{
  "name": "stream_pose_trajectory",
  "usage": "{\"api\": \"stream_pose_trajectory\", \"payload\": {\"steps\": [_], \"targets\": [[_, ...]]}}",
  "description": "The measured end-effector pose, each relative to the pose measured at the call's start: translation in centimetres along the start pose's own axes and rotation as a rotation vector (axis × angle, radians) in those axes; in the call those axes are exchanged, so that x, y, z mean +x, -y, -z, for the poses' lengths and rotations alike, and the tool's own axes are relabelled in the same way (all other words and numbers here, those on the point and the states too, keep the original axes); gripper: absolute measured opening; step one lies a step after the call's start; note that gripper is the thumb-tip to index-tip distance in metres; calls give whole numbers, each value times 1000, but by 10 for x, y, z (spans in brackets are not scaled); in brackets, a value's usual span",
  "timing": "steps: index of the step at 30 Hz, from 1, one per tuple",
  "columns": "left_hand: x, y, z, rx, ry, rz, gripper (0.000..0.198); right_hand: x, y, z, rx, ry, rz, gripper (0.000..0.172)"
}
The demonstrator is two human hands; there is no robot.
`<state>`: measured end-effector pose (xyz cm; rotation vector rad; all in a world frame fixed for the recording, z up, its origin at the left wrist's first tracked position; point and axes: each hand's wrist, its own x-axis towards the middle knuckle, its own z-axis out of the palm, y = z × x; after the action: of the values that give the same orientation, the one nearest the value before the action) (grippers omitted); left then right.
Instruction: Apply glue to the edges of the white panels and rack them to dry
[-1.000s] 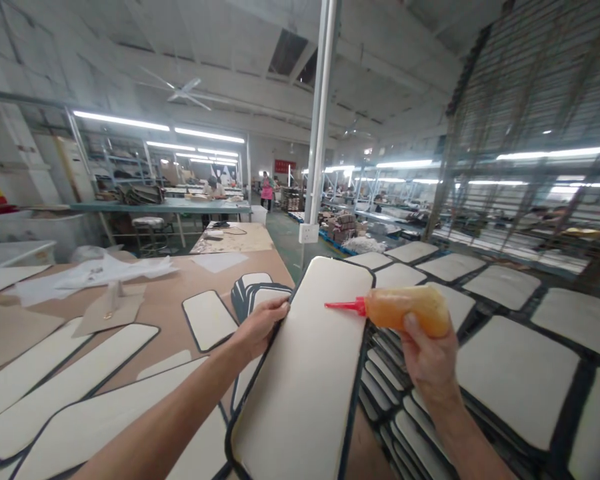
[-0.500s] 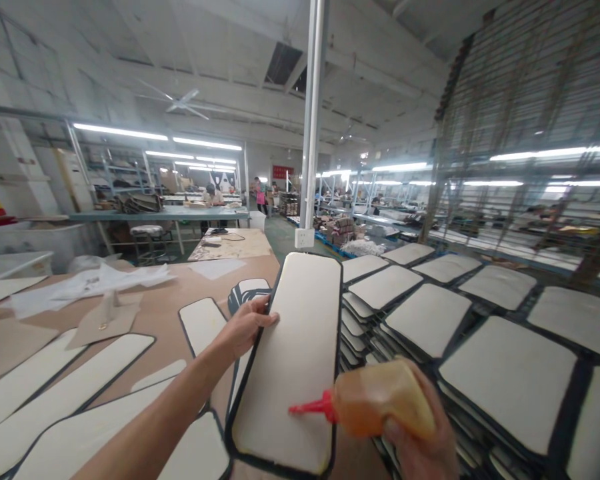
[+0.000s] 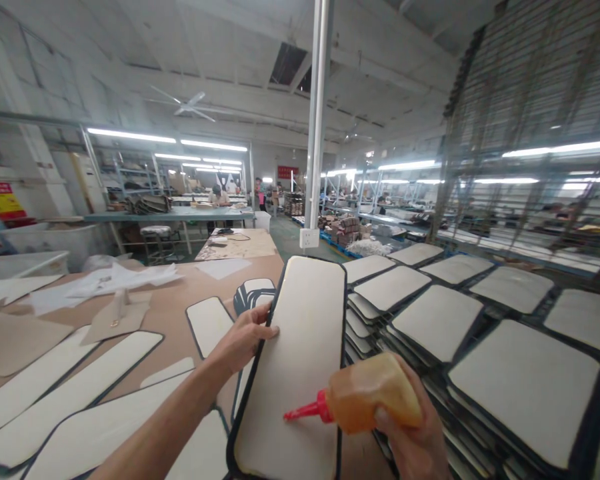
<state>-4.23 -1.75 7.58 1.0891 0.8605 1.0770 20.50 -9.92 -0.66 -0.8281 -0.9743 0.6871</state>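
Observation:
My left hand [image 3: 253, 333] grips the left edge of a long cream panel [image 3: 307, 313] with rounded corners and a dark border, thumb on its face. The panel is held up, tilted toward me. In my right hand [image 3: 415, 427] is a squeeze bottle [image 3: 373, 393] of amber liquid, lying on its side with its red nozzle pointing left. The nozzle tip is over the panel's lower part; whether it touches the surface I cannot tell. Behind my left hand lies a small stack of dark-edged pieces [image 3: 255, 293].
More cream panels [image 3: 125, 360] lie on the brown tabletop [image 3: 180, 293] at left, near white sheets [image 3: 115, 280]. On the right stand layered rows of dark-bordered panels [image 3: 525, 387]. A metal post [image 3: 316, 133] with a socket box rises behind the table. Other people work far back.
The bottle has shifted slightly left across the panel, its nozzle tip a little lower on the face. My left hand keeps the same hold. The whole view has swung slightly left.

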Motion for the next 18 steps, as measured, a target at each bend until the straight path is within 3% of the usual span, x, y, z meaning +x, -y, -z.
{"api": "stream_pose_trajectory", "payload": {"steps": [6, 8, 10, 13, 15, 18], "targets": [[-15, 0, 1, 28, 132, 8, 50, 60, 13, -21, 179, -209, 49, 52], [-17, -3, 2, 11, 111, 7, 50, 60, 13, -23, 186, -195, 41, 46], [-16, -5, 8, 0, 30, 0, 49, 43, 11, -19, 172, -121, -19, 43], [-15, -4, 20, 7, -57, -16, 50, 19, 7, -13, 159, -26, -111, 53], [-16, -1, 25, 19, -40, -18, 51, 25, 9, -14, 200, -70, -89, 56], [-21, 3, 25, 41, 31, 2, 51, 57, 15, -22, 275, -177, 8, 52]]}}
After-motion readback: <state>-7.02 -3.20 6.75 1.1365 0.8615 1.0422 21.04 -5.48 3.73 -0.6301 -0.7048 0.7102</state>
